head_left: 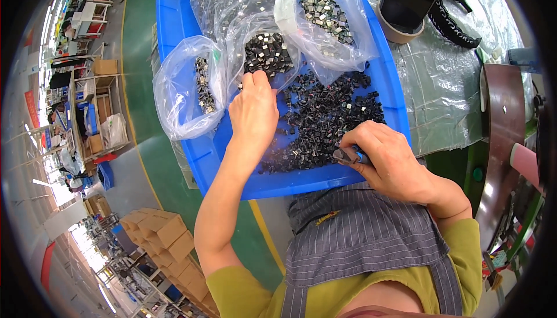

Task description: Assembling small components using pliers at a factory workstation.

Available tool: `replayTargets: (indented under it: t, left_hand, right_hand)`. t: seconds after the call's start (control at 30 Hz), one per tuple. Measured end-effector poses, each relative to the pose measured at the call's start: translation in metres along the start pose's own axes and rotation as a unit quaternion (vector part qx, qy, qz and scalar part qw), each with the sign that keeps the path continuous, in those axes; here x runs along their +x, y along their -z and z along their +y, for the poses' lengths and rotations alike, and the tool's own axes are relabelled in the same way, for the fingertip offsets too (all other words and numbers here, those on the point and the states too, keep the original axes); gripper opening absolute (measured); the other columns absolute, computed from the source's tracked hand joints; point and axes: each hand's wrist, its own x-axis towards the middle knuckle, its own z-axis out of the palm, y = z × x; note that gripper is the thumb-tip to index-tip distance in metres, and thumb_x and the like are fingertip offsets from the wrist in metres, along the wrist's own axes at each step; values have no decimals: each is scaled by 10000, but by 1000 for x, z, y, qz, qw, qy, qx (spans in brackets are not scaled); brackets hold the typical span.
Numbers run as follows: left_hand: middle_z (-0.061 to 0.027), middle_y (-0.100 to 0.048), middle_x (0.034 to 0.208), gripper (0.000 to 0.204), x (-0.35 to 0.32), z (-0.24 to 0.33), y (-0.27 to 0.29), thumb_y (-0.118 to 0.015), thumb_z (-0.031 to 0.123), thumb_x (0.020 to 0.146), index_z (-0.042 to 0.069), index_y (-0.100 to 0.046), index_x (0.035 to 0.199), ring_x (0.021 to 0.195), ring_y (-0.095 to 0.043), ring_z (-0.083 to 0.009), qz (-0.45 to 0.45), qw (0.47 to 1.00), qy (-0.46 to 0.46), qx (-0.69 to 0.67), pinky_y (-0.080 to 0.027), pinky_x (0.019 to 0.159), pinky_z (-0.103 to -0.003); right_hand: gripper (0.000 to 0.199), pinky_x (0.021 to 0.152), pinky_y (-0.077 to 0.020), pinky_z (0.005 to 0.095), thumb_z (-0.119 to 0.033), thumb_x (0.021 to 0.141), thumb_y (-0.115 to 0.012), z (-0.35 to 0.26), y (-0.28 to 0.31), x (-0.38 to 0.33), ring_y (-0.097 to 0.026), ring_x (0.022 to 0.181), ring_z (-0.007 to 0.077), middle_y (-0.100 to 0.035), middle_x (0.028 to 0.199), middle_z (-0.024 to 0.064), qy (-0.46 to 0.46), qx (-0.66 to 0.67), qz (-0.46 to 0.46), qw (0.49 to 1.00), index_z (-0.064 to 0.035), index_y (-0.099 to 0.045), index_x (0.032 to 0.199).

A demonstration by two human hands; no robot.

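Over the tray, seemingly sorting pieces, clutching pliers in curled right fingers, bunching left fingers, hold unclear, likely needing release next.

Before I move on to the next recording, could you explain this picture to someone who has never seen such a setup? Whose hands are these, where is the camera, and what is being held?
There is no machine here: these are a person's own bare hands. The camera sits on their head and looks down through a wide fisheye lens, so straight edges bend near the rim.

In front of them is a blue tray. Toward its far side are clear plastic bags with small pieces inside; nearer lies a loose heap of small dark parts.

The right hand grips a small hand tool, perhaps pliers or cutters. The left hand reaches to the middle bag's pieces; whether its fingers pinch one is hidden.
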Motion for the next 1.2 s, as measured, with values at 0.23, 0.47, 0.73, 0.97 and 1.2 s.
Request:
replayTargets:
  t: [0.23,0.47,0.73,0.97,1.2]
  left_hand:
    - [-180,-535,865,157,-2,3,-3,-597,25,795,-15,-488,900,689,-649,-366,24,998,-10,50,-543,574,-449]
    - [-91,-631,870,140,-47,39,56,-557,-3,902,3,-518,1037,624,-585,-118,-64,861,68,-499,-476,552,-242]
    - [-108,-648,922,227,-84,64,31,-565,-70,877,-4,-576,1095,756,-658,-162,80,843,14,-532,-530,633,-267]
    - [-108,-657,998,173,-81,43,30,-526,-4,932,-25,-578,1095,856,-647,-155,113,741,51,-660,-494,704,-236]
    - [-186,-638,873,177,-82,53,21,-459,47,974,25,-359,1119,634,-576,-122,160,694,2,-702,-451,557,-212]
  right_hand:
    - [264,690,-459,394,-61,754,-707,-6,-2,5,-582,809,307,-580,849,101,-9,-8,27,1000,-47,-527,947]
    - [162,648,-472,385,-108,877,-634,-7,0,12,-595,723,363,-597,788,157,-134,174,45,975,-6,-534,954]
    - [133,615,-463,350,-98,886,-624,-16,-10,34,-613,711,330,-601,794,158,22,29,88,995,-7,-542,940]
    - [132,647,-465,367,-68,869,-623,-14,-9,40,-596,753,355,-584,810,159,-114,96,33,988,-5,-544,953]
    - [228,723,-470,418,-37,789,-648,-5,-11,32,-575,854,365,-578,898,160,-45,19,-4,999,-21,-548,992]
